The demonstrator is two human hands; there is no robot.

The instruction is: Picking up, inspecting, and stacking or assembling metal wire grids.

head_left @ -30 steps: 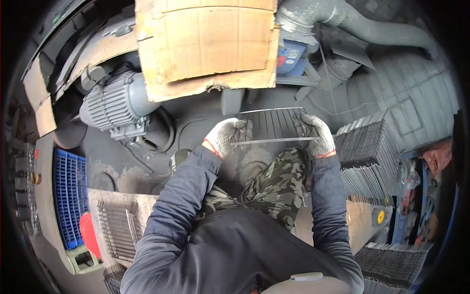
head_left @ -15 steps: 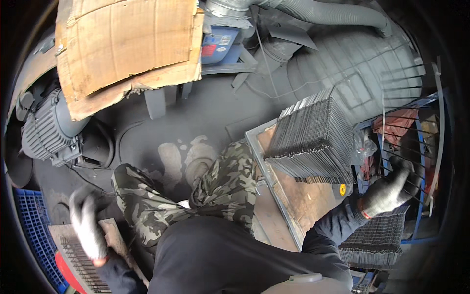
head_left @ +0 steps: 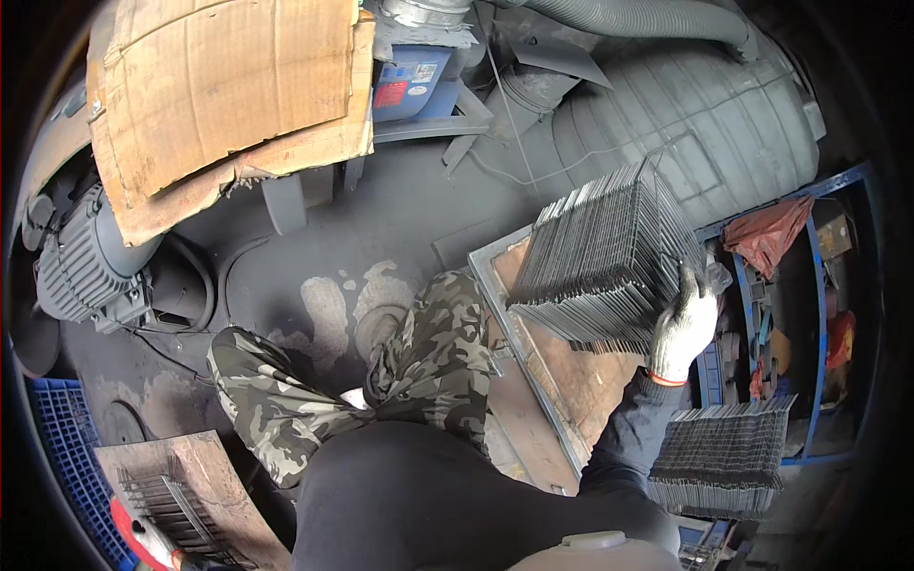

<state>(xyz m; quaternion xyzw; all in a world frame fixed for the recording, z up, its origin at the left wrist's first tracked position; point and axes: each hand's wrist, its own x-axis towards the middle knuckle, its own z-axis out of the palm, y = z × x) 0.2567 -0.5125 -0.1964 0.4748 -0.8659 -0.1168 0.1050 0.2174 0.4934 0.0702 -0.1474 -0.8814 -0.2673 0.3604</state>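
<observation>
Grimy, dust-dark floor surrounds a seated worker in camouflage trousers, with a grey electric motor (head_left: 81, 271) and torn cardboard (head_left: 228, 95) to the left. Half a second earlier the gloved right hand (head_left: 683, 328) hovered beside the stack of wire grids (head_left: 605, 262); now its fingers press together against the stack's edge, on a rusty tray (head_left: 571, 381). Low left, the left hand (head_left: 152, 542), barely visible with its grip unclear, has dropped onto wire racks (head_left: 171, 509) atop a board.

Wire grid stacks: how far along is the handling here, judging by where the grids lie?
Looks done: a few wire grids lie on the board at lower left. In hand: the right hand touches the edge of the tall grid stack on the wooden table. Left: that stack and a lower stack. The left hand is hardly visible.
</observation>
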